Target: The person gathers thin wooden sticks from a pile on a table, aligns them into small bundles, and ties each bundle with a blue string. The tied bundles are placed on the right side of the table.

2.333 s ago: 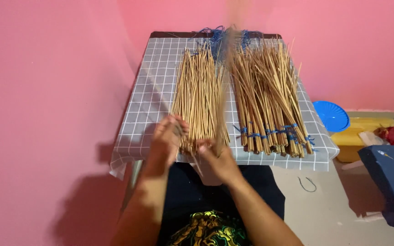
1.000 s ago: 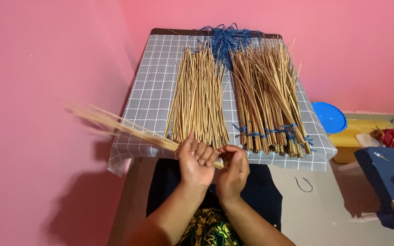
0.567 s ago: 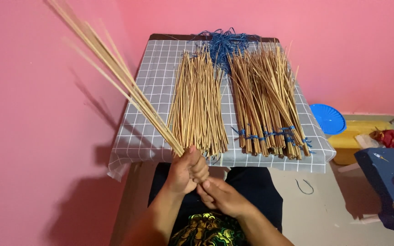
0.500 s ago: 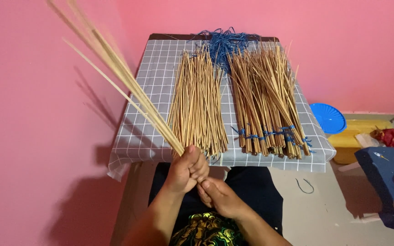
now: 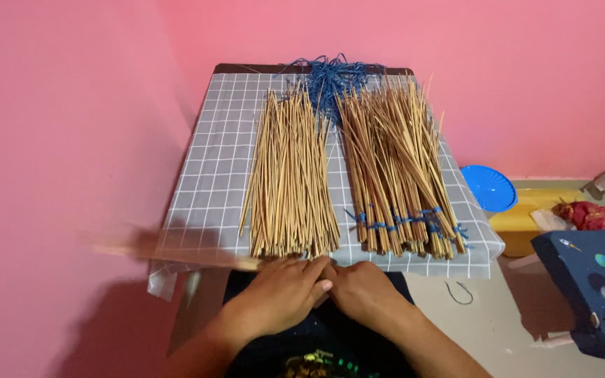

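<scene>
**Both hands meet at the near edge of the stick pile**

From the head camera we look down on a small table (image 5: 204,210) covered with a grey checked cloth, and we take it as our landmark. Our left hand (image 5: 285,290) sits at the table's near edge, fingers curled shut around the butt end of a thin bundle of sticks (image 5: 176,253). That bundle runs out from the hand toward the table's near left corner, lying almost level and heavily blurred, so we cannot count its sticks. Our right hand (image 5: 362,290) lies just beside the left, touching it, with the fingers bent loosely; we cannot tell whether it has hold of anything.

Just beyond both hands, on the middle of the table, lies the loose pile of sticks (image 5: 290,182), its near ends almost at our fingertips. On the table's right half lie the tied bundles (image 5: 400,175), bound with blue string near their near ends. A heap of blue string (image 5: 330,77) sits at the table's far edge. To the right of the table, on the floor, are a blue plate (image 5: 488,187) and a yellow box (image 5: 526,224).
</scene>
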